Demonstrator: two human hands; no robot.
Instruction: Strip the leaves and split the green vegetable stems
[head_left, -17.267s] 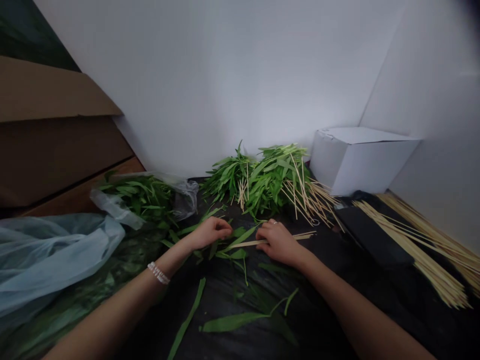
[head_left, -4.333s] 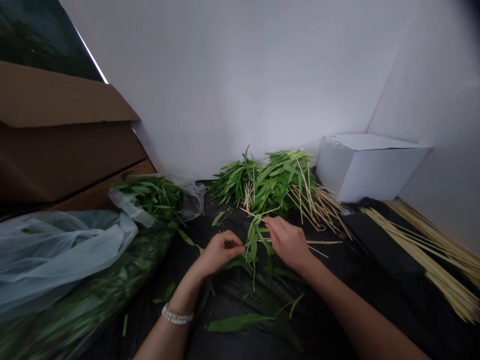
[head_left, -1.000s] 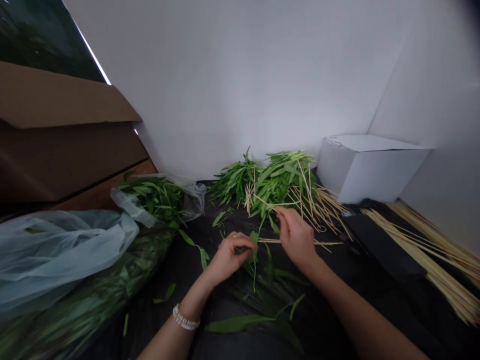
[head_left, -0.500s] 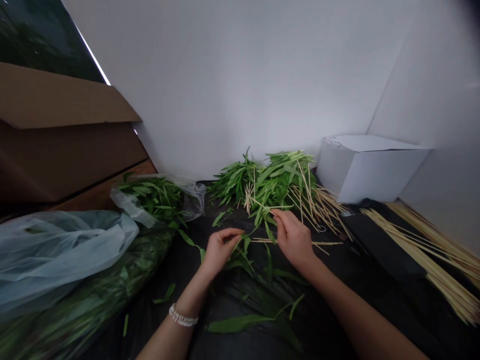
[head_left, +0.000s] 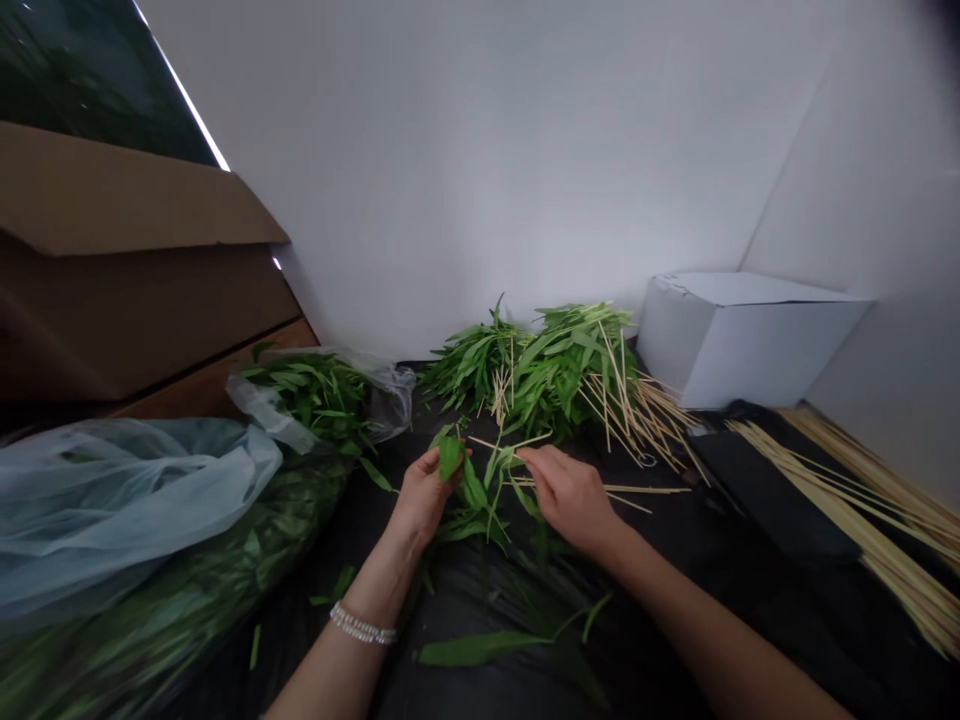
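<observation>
My left hand, with a beaded bracelet at its wrist, is closed on a green leaf. To its right, my right hand pinches a leafy green stem together with a thin pale stick that pokes out to the left. Loose leaves lie below and between the hands on the black surface. Just beyond them stand two heaps of long leaves: a smaller heap and a larger heap with many thin sticks jutting out on its right.
A clear bag of leaves and a bluish plastic bag over more greens lie left, below a cardboard box. At right are a white box, a flat black object and long pale sticks. A white wall closes the back.
My left hand has drawn back slightly left and now has a leaf upright in its fingers. My right hand has come lower and a little left, still with the stem and stick.
</observation>
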